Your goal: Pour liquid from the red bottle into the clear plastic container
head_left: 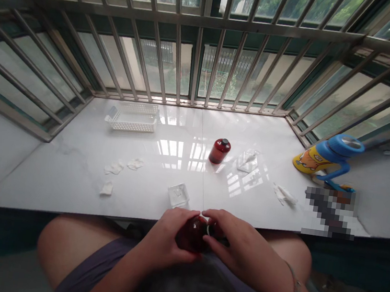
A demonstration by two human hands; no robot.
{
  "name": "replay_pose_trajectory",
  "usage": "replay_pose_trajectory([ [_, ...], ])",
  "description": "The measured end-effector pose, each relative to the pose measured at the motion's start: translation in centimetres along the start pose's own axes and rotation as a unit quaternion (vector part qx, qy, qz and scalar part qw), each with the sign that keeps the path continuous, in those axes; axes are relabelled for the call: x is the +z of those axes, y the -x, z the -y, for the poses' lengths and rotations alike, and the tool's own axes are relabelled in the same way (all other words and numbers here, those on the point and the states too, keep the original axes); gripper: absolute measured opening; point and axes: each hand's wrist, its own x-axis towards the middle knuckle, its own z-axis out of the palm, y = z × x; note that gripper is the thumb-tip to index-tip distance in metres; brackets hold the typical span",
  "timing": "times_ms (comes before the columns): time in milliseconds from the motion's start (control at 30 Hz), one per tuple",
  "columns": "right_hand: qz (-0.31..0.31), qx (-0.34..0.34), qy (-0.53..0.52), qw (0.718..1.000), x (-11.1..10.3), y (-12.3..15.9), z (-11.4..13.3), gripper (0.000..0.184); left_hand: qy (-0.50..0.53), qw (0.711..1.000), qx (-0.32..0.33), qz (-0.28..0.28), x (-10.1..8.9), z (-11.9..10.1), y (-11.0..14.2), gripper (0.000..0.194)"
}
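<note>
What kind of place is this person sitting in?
Probably a home's barred bay window. A white ledge is caged by metal bars with trees outside. Both hands, left and right, hold a dark red bottle over the lap.

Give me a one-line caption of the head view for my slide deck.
Both hands, left hand and right hand, grip a dark red bottle beside the white sill.

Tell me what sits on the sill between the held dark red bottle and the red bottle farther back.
Head view: mostly bare glossy sill; a small clear container lies just left of the line from held bottle to standing bottle.
</note>
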Motion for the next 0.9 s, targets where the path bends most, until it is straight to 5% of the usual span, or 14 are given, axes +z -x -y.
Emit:
replay_pose_trajectory([
  [233, -0.022, -0.053, -0.029, 0.998, 0.3, -0.1, 0.1, 0.05, 0.031, 0.999, -0.01, -0.008, 0.1, 0.1, 0.0, 0.092],
  [633, -0.023, -0.034, -0.063, 0.997, 0.0, 0.1, -0.3, 0.039, 0.079, 0.997, -0.004, 0.012, -0.1, 0.0, -0.1, 0.093],
  [900, -0.077, 0.043, -0.079, 0.993, 1.1, -0.1, -0.6, 0.026, -0.046, 0.992, 0.055, -0.107, 1.4, 0.2, -0.1, 0.096],
])
